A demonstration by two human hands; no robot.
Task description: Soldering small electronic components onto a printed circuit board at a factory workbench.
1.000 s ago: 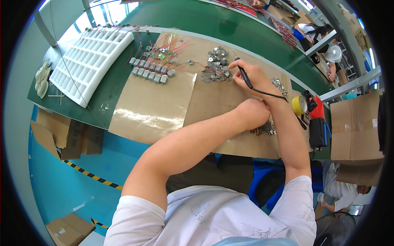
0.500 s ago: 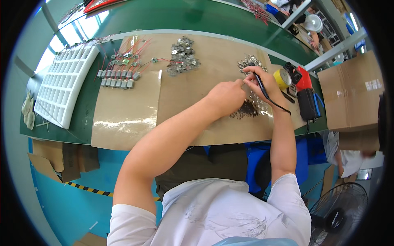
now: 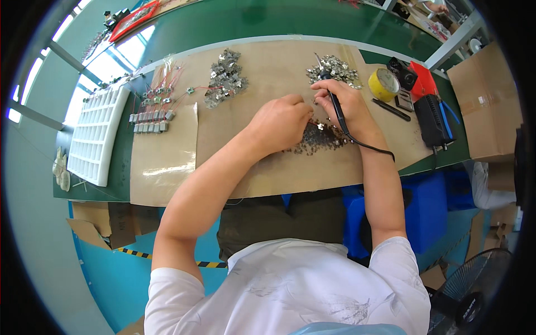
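The right hand has its grip closed around the black handle of a pen tool, the way you hold a crayon. The tool leans, with its thin metal tip pointing up and away from the person, toward a pile of shiny bits. I cannot tell if the tip touches them. A black cord comes from the back end and runs by the wrist.

The left hand is just beside it, over the edge of a pile of dark bits. Its fingers are bent and close together, but I cannot tell if anything small is between them.

The pen tool looks light and stiff. The cord looks bendy and might tug a little. The best place to hold the tool is the black handle; the metal tip could be hot, so fingers should stay off it. The tiny bits look light, hard and maybe slippery, so a pinch with fingertips on their edges should suit them.

All this is on a brown sheet on the green surface. Off to the left are a pile of grey bits and small grey blocks with red wires.
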